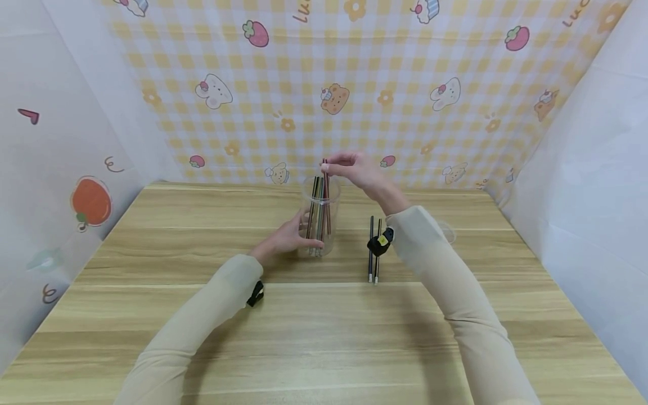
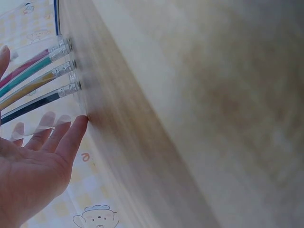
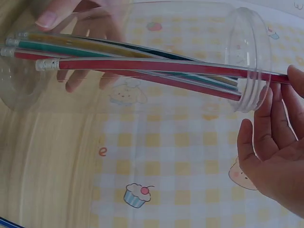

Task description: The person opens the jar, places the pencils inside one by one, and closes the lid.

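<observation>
One red pencil [image 3: 166, 65] reaches down through the mouth of a clear jar [image 1: 334, 216], its white eraser end inside but short of the bottom. The right hand [image 1: 356, 169] pinches its upper end between thumb and fingers, just above the rim. Beside it in the jar lean four pencils [image 2: 33, 86], red, teal, yellow and near-black, eraser ends down. The jar stands upright on a wood-grain table [image 1: 304, 337], near its back edge, and the left hand [image 1: 289, 235] grips it low down, thumb in front and fingers showing through the far wall.

To the right of the jar, well apart from it, two dark pencils [image 1: 370, 264] lie side by side, eraser ends toward the person; a black wrist camera [image 1: 381, 242] hides part of them. Farther right, a clear round lid [image 1: 448, 232] shows partly from behind the pale right sleeve [image 1: 455, 292]. Behind the table hangs a yellow-checked cloth [image 1: 283, 67] printed with strawberries, flowers and small animals, with a white sheet [image 1: 582, 152] along the right side.
</observation>
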Demonstrator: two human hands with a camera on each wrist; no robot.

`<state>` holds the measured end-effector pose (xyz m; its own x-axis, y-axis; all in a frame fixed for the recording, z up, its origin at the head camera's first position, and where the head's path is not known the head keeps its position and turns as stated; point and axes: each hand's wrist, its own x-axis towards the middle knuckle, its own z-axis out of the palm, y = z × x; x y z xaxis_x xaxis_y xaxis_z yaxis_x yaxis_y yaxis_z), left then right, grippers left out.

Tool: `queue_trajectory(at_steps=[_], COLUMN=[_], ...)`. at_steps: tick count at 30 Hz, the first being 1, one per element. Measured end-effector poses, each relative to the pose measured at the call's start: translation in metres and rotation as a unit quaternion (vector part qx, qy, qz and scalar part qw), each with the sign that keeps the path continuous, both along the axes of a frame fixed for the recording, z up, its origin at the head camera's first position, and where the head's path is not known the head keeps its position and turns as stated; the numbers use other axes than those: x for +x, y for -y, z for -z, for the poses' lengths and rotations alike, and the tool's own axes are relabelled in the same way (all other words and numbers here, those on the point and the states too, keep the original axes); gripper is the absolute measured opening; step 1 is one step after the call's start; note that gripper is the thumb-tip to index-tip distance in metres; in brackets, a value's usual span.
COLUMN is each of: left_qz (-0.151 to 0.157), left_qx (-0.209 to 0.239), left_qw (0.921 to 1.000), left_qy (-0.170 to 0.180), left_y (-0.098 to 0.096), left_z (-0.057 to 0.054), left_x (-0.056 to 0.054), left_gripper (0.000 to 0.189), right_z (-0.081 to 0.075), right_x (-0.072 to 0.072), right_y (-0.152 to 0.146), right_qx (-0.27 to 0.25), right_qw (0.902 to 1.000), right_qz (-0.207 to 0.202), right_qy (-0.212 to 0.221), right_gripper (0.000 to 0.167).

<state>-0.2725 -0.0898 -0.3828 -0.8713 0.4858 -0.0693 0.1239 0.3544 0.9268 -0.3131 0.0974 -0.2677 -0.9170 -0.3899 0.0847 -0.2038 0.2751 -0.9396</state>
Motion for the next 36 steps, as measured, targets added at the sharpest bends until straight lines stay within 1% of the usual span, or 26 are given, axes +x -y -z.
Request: queue_trajectory(at_steps=[3, 7, 9, 14, 18, 24, 27, 29, 31, 34, 36], left_qz=[-0.002, -0.01, -0.011, -0.015, -0.011, 0.004, 0.005, 0.001, -0.005, -0.017, -0.021], left_qx=[0.006, 0.003, 0.0, -0.002, -0.002, 0.011, 0.009, 0.006, 0.001, -0.008, -0.014], left_qw=[1.0, 0.9999, 0.9999, 0.9997, 0.9998, 0.9999, 0.9999, 1.0, 1.0, 0.9998, 0.9997], left_qy=[-0.003, -0.006, -0.01, -0.017, -0.015, -0.003, -0.002, -0.003, -0.004, -0.005, -0.007], left_y=[0.0, 0.001, 0.001, 0.0, 0.0, 0.0, 0.0, 0.0, 0.001, 0.002, 0.002], left_z=[0.009, 0.021, 0.023, 0.024, 0.021, 0.005, 0.001, 0.005, 0.012, 0.021, 0.023], left_x=[-0.006, -0.015, -0.016, -0.016, -0.014, -0.005, -0.002, -0.004, -0.008, -0.013, -0.014], left_gripper=[0.098, 0.099, 0.098, 0.097, 0.098, 0.097, 0.096, 0.096, 0.098, 0.101, 0.102], right_z=[0.002, 0.005, 0.005, 0.007, 0.008, 0.007, 0.006, 0.006, 0.007, 0.008, 0.009], right_x=[-0.001, -0.001, -0.001, -0.002, -0.002, 0.002, 0.003, 0.003, 0.003, 0.003, 0.002], right_y=[0.0, 0.0, 0.001, 0.002, 0.003, 0.004, 0.006, 0.006, 0.006, 0.003, 0.0], right_qx=[0.018, 0.023, 0.025, 0.046, 0.058, 0.094, 0.107, 0.114, 0.12, 0.109, 0.094], right_qw=[0.9998, 0.9996, 0.9995, 0.998, 0.996, 0.9889, 0.9845, 0.9817, 0.9807, 0.9842, 0.988], right_qz=[-0.002, -0.012, -0.015, -0.021, -0.035, -0.06, -0.07, -0.073, -0.069, -0.058, -0.042], right_qy=[-0.008, -0.009, -0.012, -0.039, -0.059, -0.098, -0.12, -0.134, -0.138, -0.127, -0.115], right_gripper=[0.024, 0.025, 0.025, 0.025, 0.024, 0.021, 0.02, 0.021, 0.023, 0.028, 0.03])
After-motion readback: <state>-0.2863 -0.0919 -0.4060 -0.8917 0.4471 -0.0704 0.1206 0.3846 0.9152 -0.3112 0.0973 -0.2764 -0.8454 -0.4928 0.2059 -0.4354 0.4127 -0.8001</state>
